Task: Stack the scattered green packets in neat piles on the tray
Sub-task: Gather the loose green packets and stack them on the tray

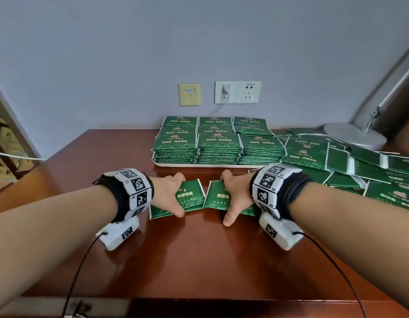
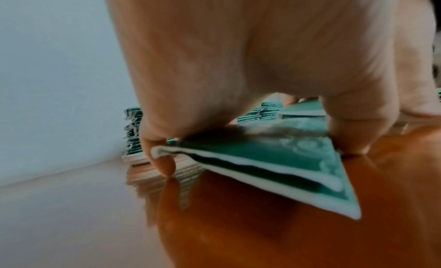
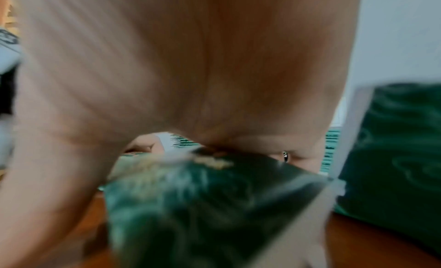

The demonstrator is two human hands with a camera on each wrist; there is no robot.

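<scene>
A green packet (image 1: 189,198) is gripped by the left hand (image 1: 168,193), another (image 1: 218,196) by the right hand (image 1: 235,196), before the tray (image 1: 198,165) near the table's back edge; two layers are shown only by the left wrist view

Left hand (image 2: 250,64) grips a green packet (image 2: 274,158) (blurred) — fingertips (image 2: 167,168) touching the brown table (image 2: 286,234).

Glossy red-brown wooden table (image 1: 198,260) carries everything. Far centre: pale tray (image 1: 198,165) loaded with neat green stacks. Right side: loose green packets (image 1: 359,171) sprawl overlapping on wood. Far right corner: round silver lamp base (image 1: 355,135). Near centre: two small packet bundles (image 1: 192,198) meet wood under hands.
</scene>
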